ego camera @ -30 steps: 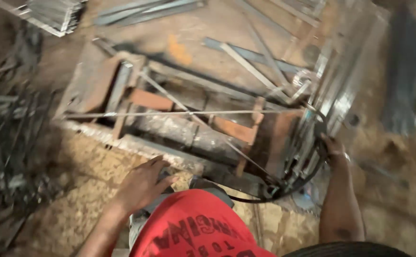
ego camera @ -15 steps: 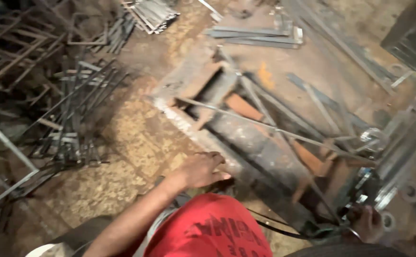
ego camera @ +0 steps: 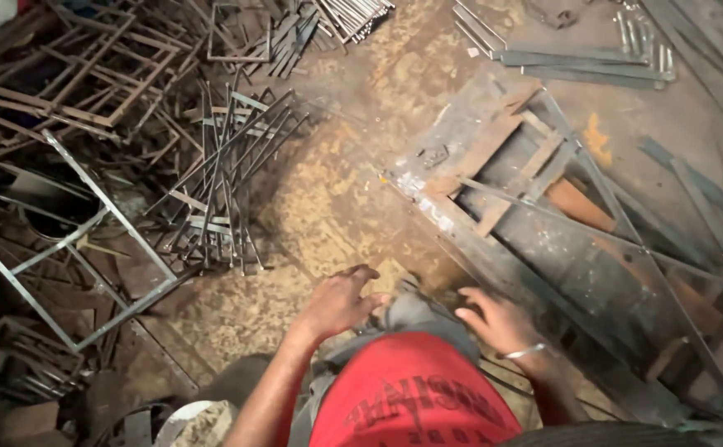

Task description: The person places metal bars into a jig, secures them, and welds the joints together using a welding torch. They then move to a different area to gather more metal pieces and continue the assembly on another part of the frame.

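We look down at a dusty floor with an open patch between a heap of metal rods to one side and a rusty steel frame to the other. The frame's near edge runs slantwise just past our right hand. Our left hand hangs palm down over the bare floor, fingers loosely spread and holding nothing. The right hand, a bangle at its wrist, hovers beside the frame edge, fingers open and empty.
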